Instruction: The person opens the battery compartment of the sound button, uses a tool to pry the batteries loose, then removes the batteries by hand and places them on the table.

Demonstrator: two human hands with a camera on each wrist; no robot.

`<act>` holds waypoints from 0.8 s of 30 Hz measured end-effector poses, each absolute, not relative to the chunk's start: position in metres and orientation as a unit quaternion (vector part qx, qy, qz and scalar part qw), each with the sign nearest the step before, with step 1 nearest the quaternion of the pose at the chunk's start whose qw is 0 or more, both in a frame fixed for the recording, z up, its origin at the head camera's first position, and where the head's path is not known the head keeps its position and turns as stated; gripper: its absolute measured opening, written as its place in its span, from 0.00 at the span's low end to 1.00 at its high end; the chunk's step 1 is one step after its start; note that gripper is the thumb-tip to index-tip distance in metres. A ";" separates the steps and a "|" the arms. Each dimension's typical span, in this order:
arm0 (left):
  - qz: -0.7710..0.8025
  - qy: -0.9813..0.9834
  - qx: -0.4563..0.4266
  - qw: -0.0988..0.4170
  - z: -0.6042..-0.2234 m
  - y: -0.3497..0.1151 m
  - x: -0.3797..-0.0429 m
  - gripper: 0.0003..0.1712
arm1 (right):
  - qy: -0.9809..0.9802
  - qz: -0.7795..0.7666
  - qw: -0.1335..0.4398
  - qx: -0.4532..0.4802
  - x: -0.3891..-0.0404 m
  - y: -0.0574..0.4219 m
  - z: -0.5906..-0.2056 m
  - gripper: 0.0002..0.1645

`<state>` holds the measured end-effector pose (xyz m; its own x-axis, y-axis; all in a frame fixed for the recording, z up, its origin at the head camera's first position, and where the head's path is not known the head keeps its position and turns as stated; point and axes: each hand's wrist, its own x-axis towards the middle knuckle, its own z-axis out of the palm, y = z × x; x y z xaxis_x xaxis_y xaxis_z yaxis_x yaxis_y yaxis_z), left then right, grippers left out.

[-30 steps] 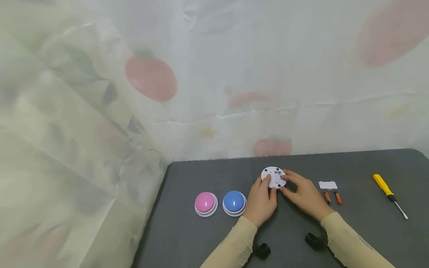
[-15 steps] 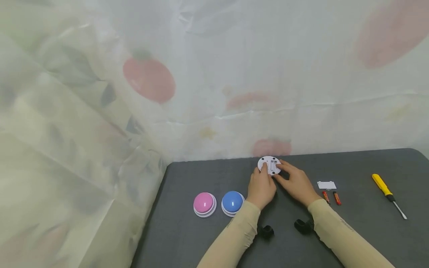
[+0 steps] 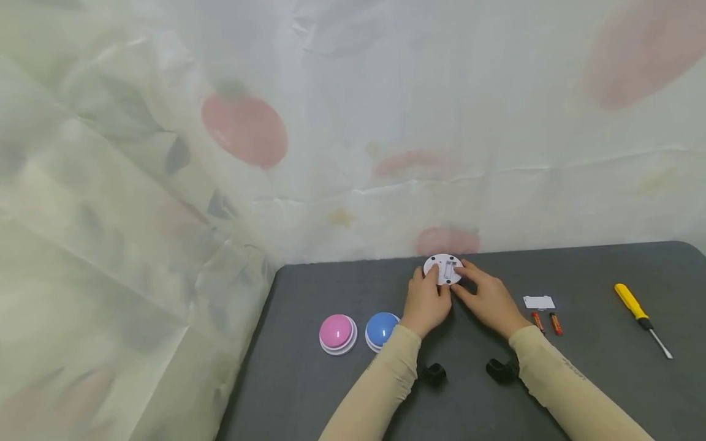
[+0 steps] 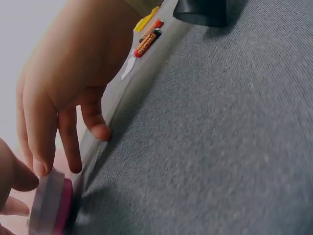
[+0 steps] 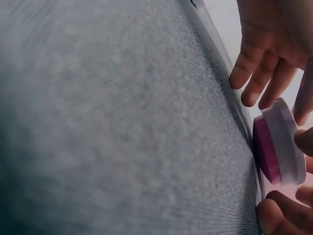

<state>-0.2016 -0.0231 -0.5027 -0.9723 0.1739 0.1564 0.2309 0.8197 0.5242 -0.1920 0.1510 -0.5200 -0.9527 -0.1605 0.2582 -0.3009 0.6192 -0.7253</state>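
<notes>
A round white answer buzzer [image 3: 444, 262] sits upside down near the table's far edge, its underside with an uncovered battery compartment facing up. In the right wrist view the buzzer's pink dome [image 5: 265, 149] points down at the table. My left hand [image 3: 428, 304] grips its left and near side, index finger on the white base. My right hand [image 3: 487, 301] holds the right side, fingertips by the compartment. Whether a cell lies in the compartment is too small to tell. A pink buzzer [image 3: 336, 331] and a blue buzzer [image 3: 382, 328] stand upright at left; my left sleeve partly covers the blue one.
Right of my hands lie a white battery cover [image 3: 539, 302] and two small red batteries [image 3: 556, 324]. A yellow-handled screwdriver [image 3: 629, 300] lies farther right on the grey table [image 3: 309, 294]. A patterned sheet [image 3: 353, 122] hangs behind and at left.
Both hands have carried the upturned buzzer away from me, toward the far table edge, and now keep nearly still. The left forearm covers more of the blue buzzer.
</notes>
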 end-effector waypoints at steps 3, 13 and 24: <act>-0.300 -0.948 -0.100 0.045 -0.500 -0.028 -0.198 0.33 | -0.901 0.403 0.101 0.126 -0.189 0.148 -0.518 0.33; -0.330 -0.931 -0.093 0.124 -0.476 -0.060 -0.149 0.34 | -0.866 0.384 0.275 0.163 -0.170 0.119 -0.516 0.28; -0.391 -0.897 -0.040 0.202 -0.492 -0.103 -0.106 0.39 | -0.813 0.474 0.170 0.292 -0.153 0.076 -0.517 0.37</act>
